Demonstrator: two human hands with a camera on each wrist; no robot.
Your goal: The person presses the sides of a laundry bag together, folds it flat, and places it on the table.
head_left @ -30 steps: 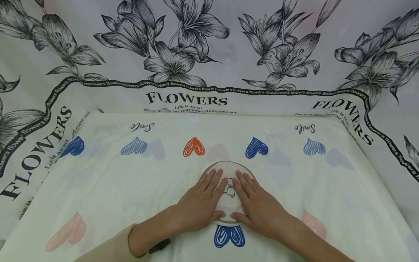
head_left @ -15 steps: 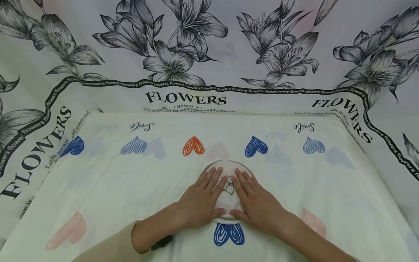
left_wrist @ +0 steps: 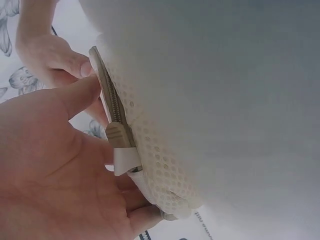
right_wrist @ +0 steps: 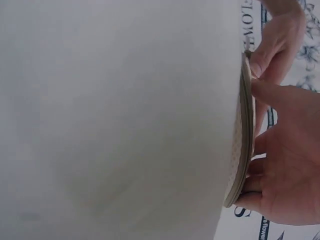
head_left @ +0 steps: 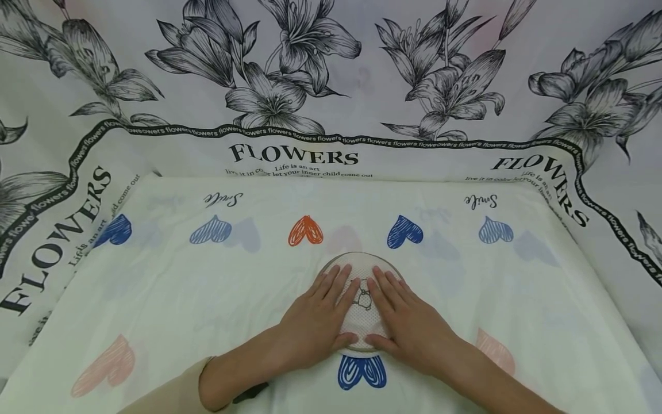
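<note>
A round white mesh zip pouch (head_left: 362, 325) with a small black line drawing lies on the tablecloth in the head view. My left hand (head_left: 316, 322) rests flat over its left half, fingers straight and pointing away. Mirroring it, my right hand (head_left: 411, 319) presses on the right half; the thumbs sit near the pouch's front edge with a small gap between them. In the left wrist view, a beige zipper pull (left_wrist: 117, 135) and a white fabric tab (left_wrist: 126, 161) show at the pouch's side. Beige zipper trim (right_wrist: 245, 130) runs along the rim in the right wrist view.
A white tablecloth (head_left: 207, 299) printed with hearts covers the table. Behind it and at both sides hangs a white flowered cloth (head_left: 372, 86). Something dark (head_left: 250, 393) shows beneath the left forearm, next to the beige sleeve (head_left: 170, 388).
Both hands stay on the pouch with almost no movement. The left forearm shifts slightly, and the whole head view moves by a few pixels.
</note>
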